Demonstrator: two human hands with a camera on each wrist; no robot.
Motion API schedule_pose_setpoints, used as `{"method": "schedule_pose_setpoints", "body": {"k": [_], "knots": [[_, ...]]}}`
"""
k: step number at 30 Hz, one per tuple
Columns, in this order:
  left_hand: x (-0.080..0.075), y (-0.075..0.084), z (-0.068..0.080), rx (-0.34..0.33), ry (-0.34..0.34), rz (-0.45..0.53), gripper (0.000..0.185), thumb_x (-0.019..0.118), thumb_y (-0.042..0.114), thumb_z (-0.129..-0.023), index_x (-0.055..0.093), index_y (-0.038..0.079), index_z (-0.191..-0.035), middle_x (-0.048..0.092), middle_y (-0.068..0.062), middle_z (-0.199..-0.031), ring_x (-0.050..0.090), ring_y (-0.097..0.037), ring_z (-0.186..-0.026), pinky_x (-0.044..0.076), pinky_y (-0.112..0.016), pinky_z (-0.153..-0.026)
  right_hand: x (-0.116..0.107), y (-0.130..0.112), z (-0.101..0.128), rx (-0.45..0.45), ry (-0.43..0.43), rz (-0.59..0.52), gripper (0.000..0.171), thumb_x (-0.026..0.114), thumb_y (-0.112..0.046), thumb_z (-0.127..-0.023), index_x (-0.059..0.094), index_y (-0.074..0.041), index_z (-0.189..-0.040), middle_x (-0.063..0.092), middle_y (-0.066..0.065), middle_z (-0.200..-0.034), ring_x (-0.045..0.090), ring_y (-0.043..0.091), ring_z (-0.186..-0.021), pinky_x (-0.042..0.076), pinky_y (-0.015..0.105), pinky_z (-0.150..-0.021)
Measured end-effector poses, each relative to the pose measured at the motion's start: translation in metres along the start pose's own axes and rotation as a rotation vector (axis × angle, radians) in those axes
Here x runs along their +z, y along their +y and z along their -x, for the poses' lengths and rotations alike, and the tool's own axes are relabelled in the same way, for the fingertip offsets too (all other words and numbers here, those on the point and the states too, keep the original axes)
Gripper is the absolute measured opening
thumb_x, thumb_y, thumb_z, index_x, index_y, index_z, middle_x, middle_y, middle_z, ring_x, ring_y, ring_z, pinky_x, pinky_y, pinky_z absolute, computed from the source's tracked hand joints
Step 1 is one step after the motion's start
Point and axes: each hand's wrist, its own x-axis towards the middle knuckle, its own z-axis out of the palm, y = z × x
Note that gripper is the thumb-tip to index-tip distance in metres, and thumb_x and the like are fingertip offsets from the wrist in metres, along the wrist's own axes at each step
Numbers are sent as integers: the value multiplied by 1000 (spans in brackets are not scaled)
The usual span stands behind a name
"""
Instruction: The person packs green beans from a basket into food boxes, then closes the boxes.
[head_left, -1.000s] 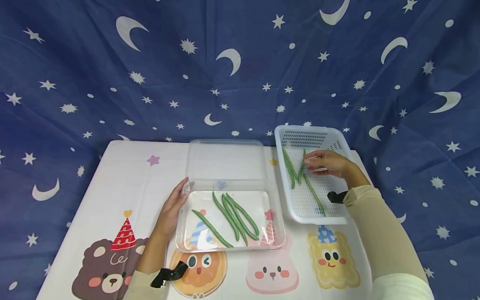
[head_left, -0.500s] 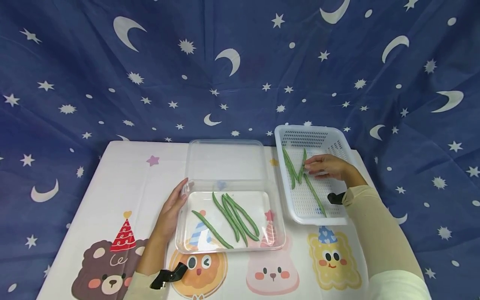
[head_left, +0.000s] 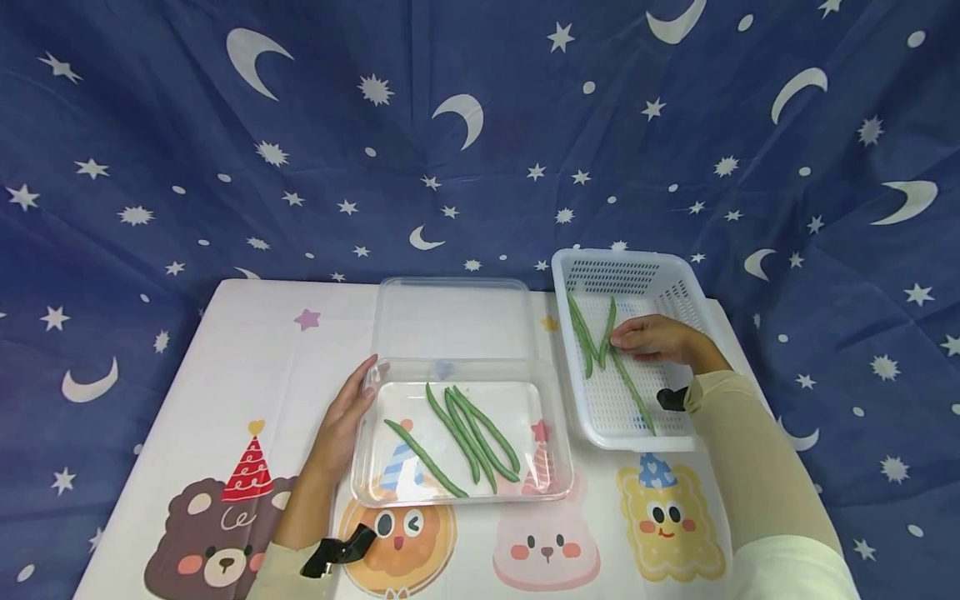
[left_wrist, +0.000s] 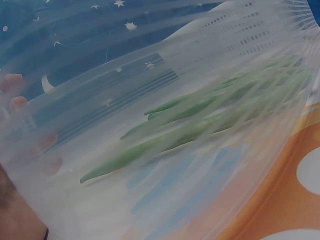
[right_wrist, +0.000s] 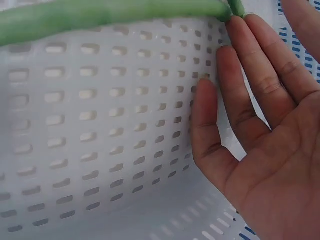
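A clear plastic container (head_left: 557, 471) sits mid-table with several green beans (head_left: 472, 433) in it. My left hand (head_left: 347, 415) rests flat against its left wall, fingers straight; through the plastic the left wrist view shows the fingertips (left_wrist: 17, 102) and the beans (left_wrist: 200, 125). A white perforated basket (head_left: 622, 268) at the right holds three beans. Inside it my right hand (head_left: 652, 337) lies with straight fingers, its fingertips touching the end of a long bean (head_left: 637, 396). In the right wrist view, the right hand (right_wrist: 255, 130) reaches that bean (right_wrist: 100, 17) over the basket floor (right_wrist: 100, 150).
The container's clear lid (head_left: 453, 321) lies just behind it. The white tablecloth (head_left: 225, 367) has cartoon animal prints along its front edge. A blue star-and-moon cloth (head_left: 480, 125) hangs behind and around the table.
My right hand has slid a little nearer along the basket, fingertips staying at the beans. The left hand and the container have not moved.
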Motion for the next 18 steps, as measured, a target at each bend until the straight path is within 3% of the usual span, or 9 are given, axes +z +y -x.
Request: {"method": "schedule_pose_setpoints", "body": {"k": [3,6,9,13,18], "knots": [[0,-1,1,11,-2,8,54,39,30,-111,25,30,-163,22,-2,-171,24,-26,-155,38,-32,-117,1,3,0,-3,-2,19,53,75,-34,-94,63,-2,-134,71,-7,-117,58,13,-111,49,40,-104],[0,-1,2,23,3,-8,54,40,30,-110,26,30,-162,21,0,-171,18,-25,-157,27,-46,-123,2,3,0,-11,16,24,51,76,-34,-93,64,-3,-132,72,-9,-113,60,13,-108,50,37,-98],[0,-1,1,17,9,-22,54,40,32,-110,26,31,-162,23,0,-170,21,-28,-156,29,-50,-121,4,3,0,-22,18,29,50,75,-33,-94,64,-3,-132,72,-6,-113,59,15,-109,50,38,-98],[0,0,1,17,6,-31,53,39,32,-111,26,32,-162,23,0,-170,23,-28,-156,35,-39,-118,6,1,1,-26,0,52,51,73,-33,-95,62,-2,-134,69,0,-121,56,18,-113,48,39,-102],[1,1,1,34,2,-5,54,40,29,-110,26,28,-163,22,-2,-170,19,-30,-157,24,-56,-123,8,-1,4,-28,-17,57,52,71,-32,-97,59,-2,-137,64,7,-130,52,21,-118,45,44,-108]]}}
